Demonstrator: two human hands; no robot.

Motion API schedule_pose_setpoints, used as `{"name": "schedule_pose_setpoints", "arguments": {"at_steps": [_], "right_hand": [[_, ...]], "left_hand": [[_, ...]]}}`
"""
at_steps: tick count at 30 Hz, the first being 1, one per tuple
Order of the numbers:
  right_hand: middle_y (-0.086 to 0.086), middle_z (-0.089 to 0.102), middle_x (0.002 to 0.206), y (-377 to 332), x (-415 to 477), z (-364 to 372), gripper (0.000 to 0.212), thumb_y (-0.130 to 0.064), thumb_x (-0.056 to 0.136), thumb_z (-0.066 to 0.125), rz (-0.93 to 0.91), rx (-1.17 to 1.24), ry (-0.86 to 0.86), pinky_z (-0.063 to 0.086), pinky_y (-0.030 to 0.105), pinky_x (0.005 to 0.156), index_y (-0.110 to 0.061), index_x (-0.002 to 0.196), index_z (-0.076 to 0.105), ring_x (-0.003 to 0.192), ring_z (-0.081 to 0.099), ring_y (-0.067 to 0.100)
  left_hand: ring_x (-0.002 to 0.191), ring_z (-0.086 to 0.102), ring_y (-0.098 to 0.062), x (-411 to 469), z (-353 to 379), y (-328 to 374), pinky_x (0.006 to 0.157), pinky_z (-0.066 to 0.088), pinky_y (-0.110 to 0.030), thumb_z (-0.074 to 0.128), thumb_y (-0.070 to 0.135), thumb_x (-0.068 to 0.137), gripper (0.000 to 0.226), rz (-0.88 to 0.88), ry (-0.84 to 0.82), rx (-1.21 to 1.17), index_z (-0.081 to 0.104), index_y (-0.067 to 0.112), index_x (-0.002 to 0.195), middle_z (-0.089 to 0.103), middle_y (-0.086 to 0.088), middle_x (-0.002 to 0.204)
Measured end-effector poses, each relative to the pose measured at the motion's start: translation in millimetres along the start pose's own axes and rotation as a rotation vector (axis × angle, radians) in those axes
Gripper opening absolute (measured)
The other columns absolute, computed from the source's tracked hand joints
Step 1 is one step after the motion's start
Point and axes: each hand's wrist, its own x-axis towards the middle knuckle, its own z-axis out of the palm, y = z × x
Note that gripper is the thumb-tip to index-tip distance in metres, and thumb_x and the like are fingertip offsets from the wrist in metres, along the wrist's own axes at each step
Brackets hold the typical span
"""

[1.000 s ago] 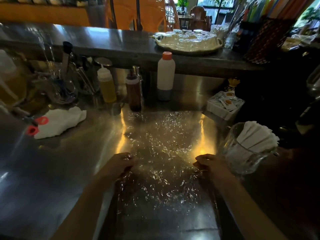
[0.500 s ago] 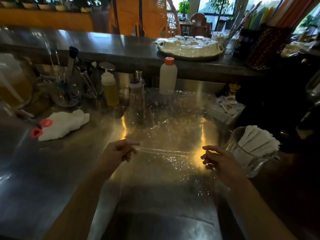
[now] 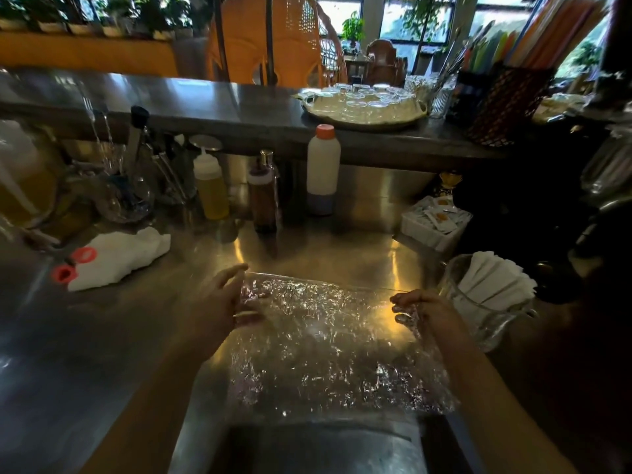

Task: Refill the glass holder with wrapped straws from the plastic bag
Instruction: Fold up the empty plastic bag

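A clear, crinkled plastic bag (image 3: 325, 340) lies folded on the steel counter in front of me; I see no straws inside it. My left hand (image 3: 229, 302) holds its left edge, fingers partly spread. My right hand (image 3: 420, 309) pinches the right edge. Just right of my right hand stands the glass holder (image 3: 478, 319), filled with white wrapped straws (image 3: 492, 282) that fan out above its rim.
Squeeze bottles (image 3: 210, 186), a brown bottle (image 3: 263, 196) and a white bottle with an orange cap (image 3: 323, 169) stand behind the bag. A white cloth (image 3: 119, 254) lies at left, a box of sachets (image 3: 434, 220) at right. A tray of glasses (image 3: 366, 106) sits on the raised bar.
The bag lay flat and stretched far back; both hands lifted its far part and folded it toward me, so it now covers a shorter area.
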Motion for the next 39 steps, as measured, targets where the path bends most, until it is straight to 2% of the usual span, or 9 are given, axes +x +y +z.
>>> {"name": "schedule_pose_setpoints", "arguments": {"at_steps": [3,7,10,13,16,20,27,35,39], "right_hand": [[0.01,0.069,0.074,-6,-6,2,0.047,0.021,0.075,0.036,-0.067,0.011,0.031,0.048,0.031,0.065,-0.009,0.055,0.067,0.073,0.061,0.024],[0.012,0.068,0.085,-13,-17,7,0.04,0.014,0.083,0.037,-0.101,0.056,0.035,0.053,0.029,0.059,-0.01,0.086,0.068,0.074,0.062,0.025],[0.012,0.067,0.093,-17,-19,11,0.026,-0.014,0.096,0.039,-0.021,0.191,0.035,0.053,0.034,0.057,-0.019,0.117,0.053,0.076,0.063,0.028],[0.014,0.068,0.087,-15,-22,11,0.032,-0.038,0.091,0.044,0.125,0.213,-0.011,0.053,0.031,0.052,-0.012,0.106,0.055,0.072,0.063,0.029],[0.017,0.064,0.078,-8,-24,11,0.023,-0.017,0.074,0.064,0.077,0.051,-0.052,0.053,0.027,0.048,-0.002,0.09,0.063,0.061,0.065,0.022],[0.012,0.066,0.066,-1,-18,7,0.005,0.003,0.076,0.061,-0.028,0.06,0.057,0.054,0.026,0.05,-0.002,0.076,0.063,0.057,0.065,0.021],[0.01,0.072,0.072,0,-19,1,0.027,-0.019,0.063,0.071,0.015,0.067,-0.03,0.055,0.03,0.054,-0.007,0.085,0.064,0.068,0.069,0.024],[0.022,0.065,0.073,4,-18,9,0.005,0.006,0.074,0.064,-0.028,0.0,0.056,0.056,0.028,0.051,0.004,0.078,0.062,0.056,0.065,0.024],[0.019,0.065,0.086,0,-18,13,0.021,0.002,0.075,0.067,-0.024,-0.186,0.129,0.051,0.03,0.059,0.004,0.095,0.06,0.069,0.063,0.025]], "left_hand": [[0.067,0.068,-0.03,-4,-3,-3,0.054,0.053,-0.031,0.053,0.063,0.07,0.061,-0.228,-0.087,0.064,0.063,0.011,0.1,0.071,-0.022,0.087],[0.059,0.068,-0.022,-8,6,-9,0.055,0.054,-0.03,0.073,0.031,0.062,0.038,-0.205,-0.048,0.232,0.066,0.005,0.089,0.074,-0.012,0.069],[0.058,0.067,-0.021,-4,8,-10,0.049,0.055,-0.029,0.075,0.024,0.06,0.017,-0.129,0.022,0.171,0.07,0.011,0.071,0.072,-0.011,0.068],[0.061,0.068,-0.018,0,6,-8,0.05,0.056,-0.029,0.067,0.014,0.077,0.002,-0.072,0.057,0.162,0.067,0.013,0.075,0.072,-0.009,0.07],[0.064,0.069,-0.015,1,5,-7,0.057,0.059,-0.032,0.062,0.014,0.082,0.008,-0.037,0.068,0.151,0.067,0.017,0.077,0.074,-0.004,0.07],[0.069,0.069,-0.023,-1,1,-9,0.058,0.058,-0.036,0.063,0.033,0.081,0.017,-0.205,-0.031,0.205,0.065,0.018,0.086,0.074,-0.007,0.077],[0.059,0.069,-0.017,-1,4,-15,0.048,0.055,-0.027,0.066,0.016,0.078,0.013,-0.161,-0.001,0.229,0.071,0.017,0.065,0.072,-0.005,0.065],[0.051,0.065,-0.019,4,6,-2,0.042,0.051,-0.027,0.064,0.012,0.081,0.007,0.029,0.064,0.281,0.066,0.009,0.075,0.071,-0.009,0.062],[0.046,0.062,-0.014,-1,12,19,0.033,0.045,-0.023,0.06,0.008,0.084,0.009,0.192,0.086,0.497,0.063,0.005,0.076,0.068,-0.005,0.061]]}}
